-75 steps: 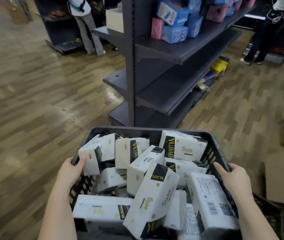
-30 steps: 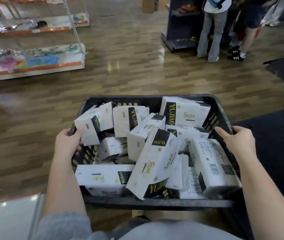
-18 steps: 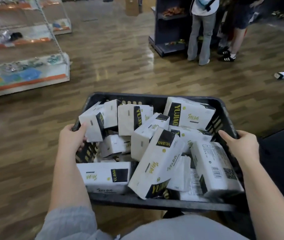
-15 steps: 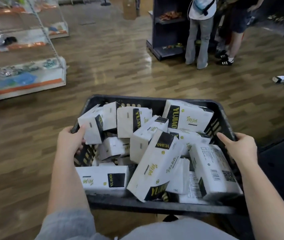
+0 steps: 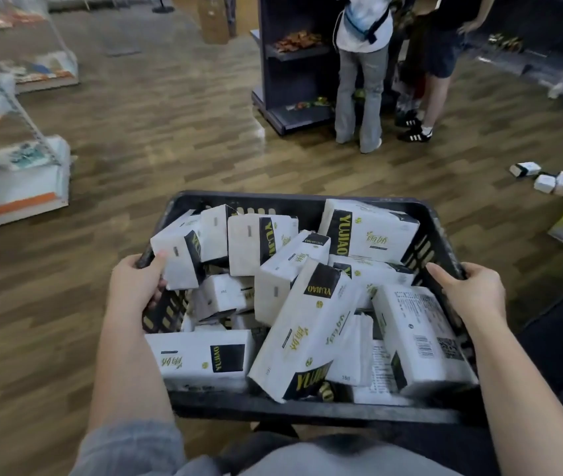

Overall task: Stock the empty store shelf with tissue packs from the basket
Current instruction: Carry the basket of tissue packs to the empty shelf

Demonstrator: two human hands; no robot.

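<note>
Tissue packs (image 5: 307, 324), white with black and yellow bands, lie jumbled in a black slatted basket (image 5: 293, 200) filling the lower centre of the frame. The left hand (image 5: 135, 286) grips the basket's left rim, fingers curled over it and thumb touching a pack. The right hand (image 5: 472, 290) grips the right rim, above a wooden floor (image 5: 170, 132).

One camera only, up on my head, tipped forward and down over my own forearms. It sits close above the basket (image 5: 307, 408) I'm carrying: my left hand (image 5: 135, 286) grips its left rim, my right hand (image 5: 472, 290) its right rim, and between them the load fills the lower middle of the wide view. Beyond my grip it faces out across the wooden floor (image 5: 156, 132), edges bowed.
</note>
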